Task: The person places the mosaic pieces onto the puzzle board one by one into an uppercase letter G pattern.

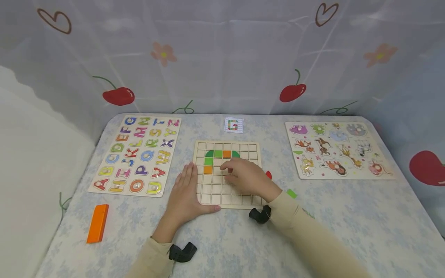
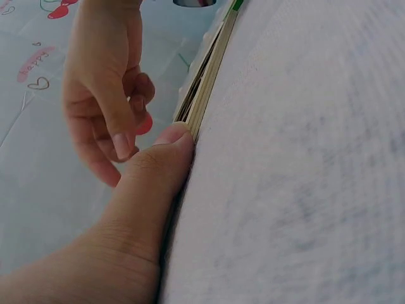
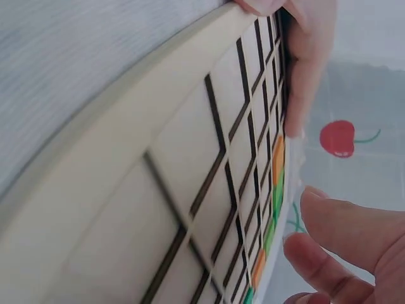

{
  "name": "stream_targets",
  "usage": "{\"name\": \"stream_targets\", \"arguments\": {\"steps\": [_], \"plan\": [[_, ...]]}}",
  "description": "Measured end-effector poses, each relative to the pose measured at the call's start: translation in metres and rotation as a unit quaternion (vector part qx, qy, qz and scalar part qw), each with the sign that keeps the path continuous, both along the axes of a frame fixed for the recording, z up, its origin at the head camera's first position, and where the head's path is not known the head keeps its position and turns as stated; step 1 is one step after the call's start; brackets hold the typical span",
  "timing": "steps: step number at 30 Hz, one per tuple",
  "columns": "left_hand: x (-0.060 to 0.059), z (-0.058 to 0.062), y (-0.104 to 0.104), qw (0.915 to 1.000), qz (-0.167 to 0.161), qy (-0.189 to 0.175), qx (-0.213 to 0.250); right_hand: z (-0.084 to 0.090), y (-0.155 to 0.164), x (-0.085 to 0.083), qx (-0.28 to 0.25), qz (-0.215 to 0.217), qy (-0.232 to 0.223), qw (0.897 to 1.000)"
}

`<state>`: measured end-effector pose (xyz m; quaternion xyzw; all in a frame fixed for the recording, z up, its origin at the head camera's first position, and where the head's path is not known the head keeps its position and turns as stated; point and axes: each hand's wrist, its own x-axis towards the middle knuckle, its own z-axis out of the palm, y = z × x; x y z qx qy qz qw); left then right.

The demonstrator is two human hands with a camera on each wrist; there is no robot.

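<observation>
"Left hand (image 1: 182, 200)?"
"Spread wide at the left edge of the square pale-wood grid board (image 1: 216, 189), mid-table."
"Right hand (image 1: 248, 177)?"
"Over it, thumb and forefinger apart, masking right cells; small red pointed piece (image 1: 269, 175) partly hidden."

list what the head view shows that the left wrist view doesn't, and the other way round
Only the head view: the letter board, the G card and the orange block.

Only the left wrist view: the "happy" print on the curtain.

Both: the grid board, the left hand and the right hand.
</observation>
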<state>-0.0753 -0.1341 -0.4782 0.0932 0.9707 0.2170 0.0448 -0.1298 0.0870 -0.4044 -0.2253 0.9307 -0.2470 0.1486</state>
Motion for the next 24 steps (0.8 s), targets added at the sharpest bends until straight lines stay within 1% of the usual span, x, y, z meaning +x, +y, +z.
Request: {"name": "stream_targets", "arguments": {"steps": [4, 10, 18, 24], "plan": [[0.000, 0.000, -0.001, 1.0000, 0.002, -0.003, -0.002, 0.001, 0.024, 0.006, 0.006, -0.019, 0.001, 1.000], [0.000, 0.002, 0.000, 0.9999, 0.003, -0.006, 0.009, 0.001, 0.068, 0.017, 0.008, -0.057, 0.001, 0.998], [0.001, 0.002, 0.001, 1.0000, 0.003, -0.002, 0.009, 0.000, 0.120, 0.035, 0.052, -0.103, -0.022, 0.993], [0.000, 0.001, 0.001, 0.9999, 0.003, 0.003, 0.012, -0.002, 0.145, 0.043, 0.102, -0.122, -0.018, 0.987]]}}
